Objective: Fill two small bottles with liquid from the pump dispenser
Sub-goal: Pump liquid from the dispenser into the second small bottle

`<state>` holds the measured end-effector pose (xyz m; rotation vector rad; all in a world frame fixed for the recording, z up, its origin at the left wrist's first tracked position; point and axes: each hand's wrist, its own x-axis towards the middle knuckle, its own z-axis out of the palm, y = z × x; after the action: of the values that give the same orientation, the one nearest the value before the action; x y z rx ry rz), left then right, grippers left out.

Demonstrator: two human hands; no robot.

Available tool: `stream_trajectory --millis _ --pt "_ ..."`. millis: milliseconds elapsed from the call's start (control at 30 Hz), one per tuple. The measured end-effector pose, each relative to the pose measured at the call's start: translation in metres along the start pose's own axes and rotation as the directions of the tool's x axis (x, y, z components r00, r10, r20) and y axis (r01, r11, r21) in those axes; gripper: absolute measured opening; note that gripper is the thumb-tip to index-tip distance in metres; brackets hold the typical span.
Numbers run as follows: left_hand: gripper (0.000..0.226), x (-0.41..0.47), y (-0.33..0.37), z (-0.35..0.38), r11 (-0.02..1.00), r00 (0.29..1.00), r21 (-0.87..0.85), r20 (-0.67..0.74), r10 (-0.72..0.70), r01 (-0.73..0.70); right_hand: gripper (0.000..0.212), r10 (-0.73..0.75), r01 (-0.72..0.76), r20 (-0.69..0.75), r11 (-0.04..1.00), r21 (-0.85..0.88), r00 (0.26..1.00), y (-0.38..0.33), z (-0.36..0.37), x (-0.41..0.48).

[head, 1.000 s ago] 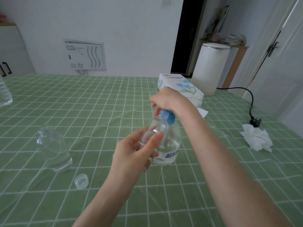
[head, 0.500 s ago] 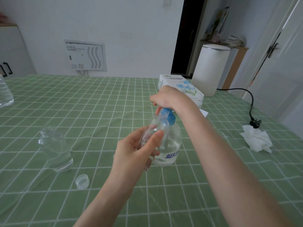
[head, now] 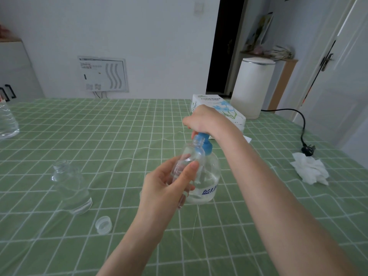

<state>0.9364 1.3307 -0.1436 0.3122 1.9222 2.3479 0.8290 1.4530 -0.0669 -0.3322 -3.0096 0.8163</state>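
A clear round pump dispenser (head: 207, 182) with a blue pump collar stands mid-table, partly filled with clear liquid. My right hand (head: 201, 121) is curled over the pump head from above and hides it. My left hand (head: 167, 186) grips a small clear bottle (head: 191, 158) and holds it tilted, with its open mouth up under the blue nozzle. A second small clear bottle (head: 70, 188) stands uncapped on the table at the left. Its clear cap (head: 103, 225) lies in front of it.
The table carries a green checked cloth (head: 119, 136). A tissue paper box (head: 219, 108) and a white cylindrical appliance (head: 252, 88) stand behind the dispenser. A crumpled tissue (head: 309, 170) and a black plug with cord (head: 307, 150) lie at right. A large clear bottle (head: 8, 122) shows at the left edge.
My hands and the bottles keep nearly the same pose. The view has shifted slightly; the pump head stays covered by my right hand.
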Motion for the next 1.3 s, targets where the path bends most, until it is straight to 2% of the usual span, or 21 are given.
stream_trajectory --millis 167,333,500,667,833,1067,1300 --pt "0.038 0.001 -0.001 -0.001 1.0 1.0 0.012 -0.003 -0.001 0.001 0.032 0.001 0.0 0.05 1.0 -0.014 0.999 -0.002 0.003 0.0" --pt "0.035 -0.001 -0.003 -0.003 1.0 1.0 0.021 -0.005 -0.013 0.013 0.031 0.006 -0.005 0.085 1.0 -0.007 0.996 0.003 0.009 -0.002" --pt "0.038 -0.001 -0.002 -0.002 1.0 1.0 0.03 -0.003 -0.005 0.005 0.032 -0.01 0.01 0.059 1.0 -0.001 0.998 0.002 0.008 -0.001" --pt "0.035 -0.001 0.001 -0.001 1.0 1.0 0.028 -0.002 0.015 -0.015 0.017 -0.016 0.016 0.005 1.0 0.0 1.0 -0.001 0.0 0.0" --pt "0.035 0.0 0.0 -0.001 1.0 1.0 0.015 -0.011 0.014 -0.014 0.032 -0.023 0.022 0.042 0.999 0.024 0.999 -0.003 0.0 -0.001" --pt "0.037 -0.001 -0.004 -0.001 1.0 1.0 0.013 -0.007 -0.011 0.011 0.032 -0.007 0.007 0.096 1.0 -0.001 0.995 0.002 0.007 -0.005" --pt "0.041 -0.001 -0.003 -0.001 1.0 1.0 0.019 -0.013 0.004 -0.004 0.027 -0.023 0.021 0.035 0.998 0.051 0.999 0.003 0.004 -0.003"
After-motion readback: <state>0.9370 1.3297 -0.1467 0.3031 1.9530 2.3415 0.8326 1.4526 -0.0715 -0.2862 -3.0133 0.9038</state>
